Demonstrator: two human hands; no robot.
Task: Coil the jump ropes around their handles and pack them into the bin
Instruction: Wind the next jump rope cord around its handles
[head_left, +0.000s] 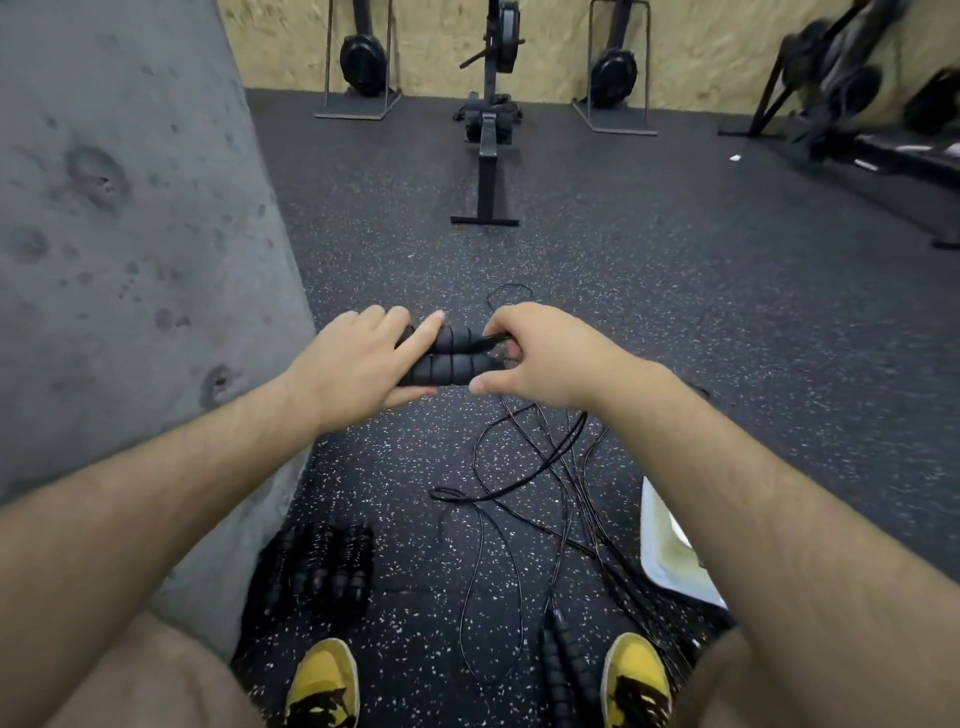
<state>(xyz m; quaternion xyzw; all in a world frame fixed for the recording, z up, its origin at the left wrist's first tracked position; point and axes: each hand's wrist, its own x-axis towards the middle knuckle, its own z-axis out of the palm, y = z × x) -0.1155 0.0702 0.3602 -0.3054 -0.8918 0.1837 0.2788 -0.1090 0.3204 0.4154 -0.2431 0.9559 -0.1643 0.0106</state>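
Observation:
My left hand (358, 358) grips the left end of two black ribbed jump rope handles (452, 361), held side by side and level above the floor. At the handles' right end my right hand (540, 353) pinches the thin black rope (491, 340), which crosses over the upper handle. Loose black rope (519, 467) trails from the handles down to the floor in tangled loops. A pile of coiled jump ropes (322, 566) lies on the floor at the lower left. Two more black handles (563, 670) lie beside my right shoe. A white bin (662, 545) sits at the right, partly hidden by my right forearm.
A grey concrete pillar (130, 260) stands close on the left. The floor (675, 312) is dark speckled rubber. A rowing machine (488, 140) and other gym equipment stand along the far wooden wall. My yellow shoes (322, 680) are at the bottom.

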